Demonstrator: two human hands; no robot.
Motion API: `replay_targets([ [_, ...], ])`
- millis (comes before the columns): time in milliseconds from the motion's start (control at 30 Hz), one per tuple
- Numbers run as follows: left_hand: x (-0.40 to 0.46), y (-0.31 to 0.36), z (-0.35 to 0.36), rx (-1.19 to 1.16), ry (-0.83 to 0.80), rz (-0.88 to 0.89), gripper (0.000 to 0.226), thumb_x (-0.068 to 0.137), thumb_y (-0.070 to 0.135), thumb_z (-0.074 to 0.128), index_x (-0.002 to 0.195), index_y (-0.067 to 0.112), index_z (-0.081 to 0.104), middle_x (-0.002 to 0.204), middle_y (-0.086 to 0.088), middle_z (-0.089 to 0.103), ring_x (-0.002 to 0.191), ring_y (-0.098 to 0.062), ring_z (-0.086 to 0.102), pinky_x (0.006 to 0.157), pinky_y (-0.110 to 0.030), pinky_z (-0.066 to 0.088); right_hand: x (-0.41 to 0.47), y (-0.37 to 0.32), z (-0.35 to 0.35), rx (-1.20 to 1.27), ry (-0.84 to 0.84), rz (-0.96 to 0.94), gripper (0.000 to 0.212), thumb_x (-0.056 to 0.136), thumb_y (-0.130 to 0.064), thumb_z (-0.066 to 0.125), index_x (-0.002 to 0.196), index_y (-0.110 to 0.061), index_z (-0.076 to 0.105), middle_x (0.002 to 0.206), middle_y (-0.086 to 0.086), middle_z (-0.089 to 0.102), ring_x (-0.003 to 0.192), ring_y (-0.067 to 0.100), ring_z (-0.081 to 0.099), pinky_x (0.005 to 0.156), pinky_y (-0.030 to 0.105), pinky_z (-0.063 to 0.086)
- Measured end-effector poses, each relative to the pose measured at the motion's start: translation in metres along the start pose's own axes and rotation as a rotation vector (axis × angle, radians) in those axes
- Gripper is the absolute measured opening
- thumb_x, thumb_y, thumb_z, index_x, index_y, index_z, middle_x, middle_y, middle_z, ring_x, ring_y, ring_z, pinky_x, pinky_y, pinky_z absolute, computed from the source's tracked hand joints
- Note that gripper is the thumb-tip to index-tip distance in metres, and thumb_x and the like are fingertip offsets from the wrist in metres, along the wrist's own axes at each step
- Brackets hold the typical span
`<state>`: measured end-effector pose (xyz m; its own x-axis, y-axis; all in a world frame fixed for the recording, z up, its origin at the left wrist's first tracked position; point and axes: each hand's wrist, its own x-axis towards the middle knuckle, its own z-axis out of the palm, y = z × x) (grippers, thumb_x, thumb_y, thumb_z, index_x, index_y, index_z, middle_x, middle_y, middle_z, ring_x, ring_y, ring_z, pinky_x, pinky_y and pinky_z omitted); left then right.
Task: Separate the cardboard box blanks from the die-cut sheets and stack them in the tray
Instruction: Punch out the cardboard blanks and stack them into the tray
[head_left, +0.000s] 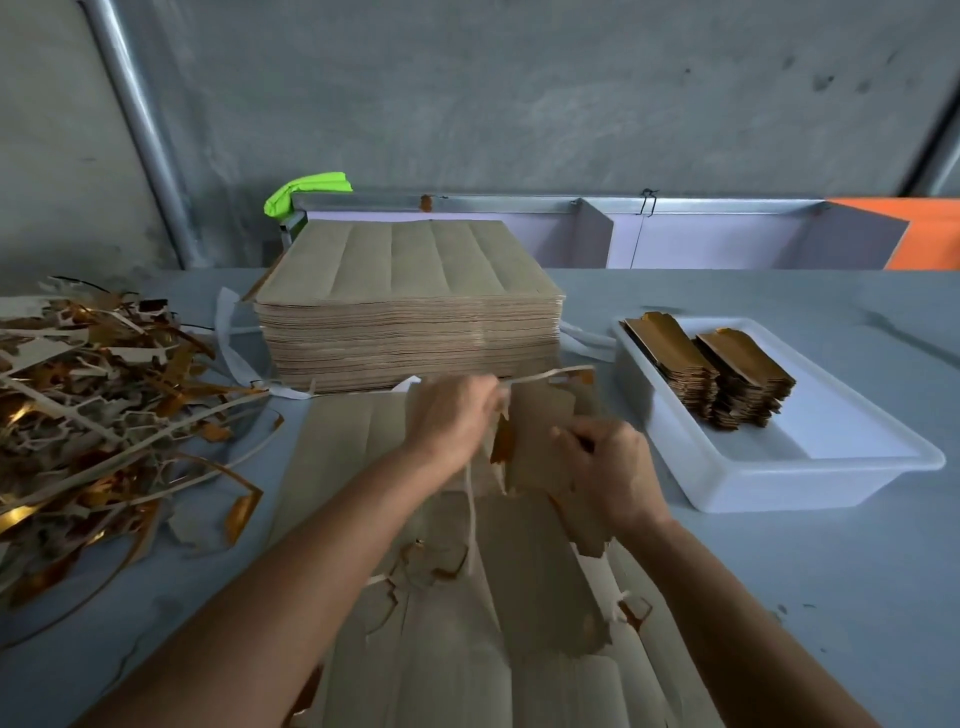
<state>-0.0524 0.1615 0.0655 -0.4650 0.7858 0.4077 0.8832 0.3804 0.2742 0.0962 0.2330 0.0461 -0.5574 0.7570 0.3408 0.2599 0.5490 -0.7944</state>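
A die-cut sheet (358, 519) lies flat on the table in front of me, partly torn. My right hand (610, 470) grips a brown cardboard blank (540, 426) lifted above that sheet. My left hand (449, 418) pinches a thin waste strip (545, 375) that runs along the blank's top edge and hangs down beside it. Behind them stands a tall stack of uncut sheets (410, 306). At the right sits a white tray (769, 483) holding two stacks of separated blanks (722, 374), gold side up.
A heap of gold and white waste strips (98, 395) covers the table's left side. Small scraps (631, 610) lie on the sheet near me. A metal-framed rack (597, 228) and a green object (306, 192) stand at the table's far edge against a grey wall.
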Motion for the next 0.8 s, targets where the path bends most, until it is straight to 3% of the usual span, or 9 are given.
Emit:
replay_targets([
  [100,0.012,-0.032,-0.002,0.013,0.132,-0.222,0.031,0.100,0.019,0.039,0.093,0.001,0.063,0.087,-0.021,0.066,0.088,-0.038,0.062,0.069,-0.039,0.042,-0.005,0.009,-0.005,-0.019,-0.078,0.045,0.043,0.089,-0.011,0.061,0.048,-0.014,0.047,0.048,-0.004,0.043,0.045,0.010,0.037,0.045,0.016,0.034],
  [200,0.007,-0.067,-0.003,0.198,0.172,-0.402,0.028,0.101,0.013,0.037,0.098,0.001,0.062,0.094,-0.021,0.068,0.089,-0.037,0.064,0.067,-0.036,0.039,-0.003,0.020,-0.016,0.273,0.094,0.336,0.035,0.089,-0.018,0.063,0.055,-0.016,0.057,0.057,0.000,0.054,0.059,0.017,0.051,0.058,0.026,0.046],
  [300,-0.004,-0.081,0.000,0.249,0.081,-0.482,0.022,0.099,0.009,0.039,0.104,0.001,0.059,0.093,-0.016,0.065,0.087,-0.031,0.061,0.078,-0.038,0.048,-0.004,0.022,-0.024,0.624,0.270,0.697,0.020,0.090,-0.020,0.063,0.071,-0.014,0.062,0.077,0.008,0.062,0.075,0.023,0.060,0.079,0.043,0.054],
  [367,-0.005,-0.075,0.000,0.229,0.049,-0.490,0.023,0.098,0.011,0.044,0.119,0.004,0.052,0.108,-0.018,0.060,0.101,-0.032,0.056,0.086,-0.042,0.043,-0.004,0.022,-0.022,0.681,0.293,0.722,0.020,0.091,-0.019,0.061,0.072,-0.013,0.061,0.075,0.007,0.061,0.071,0.019,0.059,0.073,0.039,0.055],
  [433,-0.005,-0.062,-0.003,0.256,0.072,-0.400,0.041,0.095,0.013,0.052,0.134,0.010,0.040,0.123,-0.018,0.051,0.113,-0.032,0.047,0.092,-0.041,0.038,-0.003,0.018,-0.017,0.716,0.280,0.708,0.018,0.092,-0.020,0.061,0.076,-0.013,0.062,0.077,0.007,0.063,0.071,0.019,0.061,0.063,0.032,0.053],
  [567,-0.014,-0.019,-0.017,0.071,0.267,0.120,0.043,0.093,0.026,0.052,0.131,0.007,0.048,0.127,-0.016,0.053,0.112,-0.030,0.051,0.094,-0.038,0.041,-0.004,0.007,-0.009,0.740,0.233,0.718,0.012,0.093,-0.022,0.060,0.085,-0.013,0.062,0.094,0.015,0.066,0.088,0.029,0.066,0.080,0.043,0.056],
  [633,-0.023,0.001,-0.021,-0.175,-0.069,0.207,0.070,0.084,0.060,0.044,0.134,0.011,0.045,0.127,-0.008,0.056,0.109,-0.023,0.056,0.094,-0.037,0.047,-0.005,0.003,-0.008,0.743,0.230,0.705,0.012,0.093,-0.022,0.060,0.084,-0.013,0.062,0.098,0.017,0.066,0.092,0.031,0.065,0.085,0.048,0.055],
  [700,-0.031,0.011,-0.017,-0.233,-0.486,0.091,0.108,0.058,0.084,0.044,0.142,0.018,0.030,0.138,-0.002,0.048,0.116,-0.019,0.052,0.098,-0.041,0.046,-0.007,-0.001,-0.008,0.739,0.232,0.693,0.012,0.093,-0.023,0.059,0.085,-0.014,0.063,0.097,0.015,0.066,0.091,0.030,0.065,0.082,0.047,0.055],
  [800,-0.041,0.010,-0.004,-0.188,-0.671,0.016,0.119,0.044,0.081,0.061,0.140,0.020,0.026,0.136,-0.002,0.049,0.120,-0.020,0.049,0.100,-0.039,0.044,-0.008,-0.003,-0.008,0.758,0.235,0.682,0.015,0.093,-0.024,0.059,0.099,-0.010,0.064,0.098,0.012,0.066,0.091,0.026,0.065,0.081,0.044,0.056],
])
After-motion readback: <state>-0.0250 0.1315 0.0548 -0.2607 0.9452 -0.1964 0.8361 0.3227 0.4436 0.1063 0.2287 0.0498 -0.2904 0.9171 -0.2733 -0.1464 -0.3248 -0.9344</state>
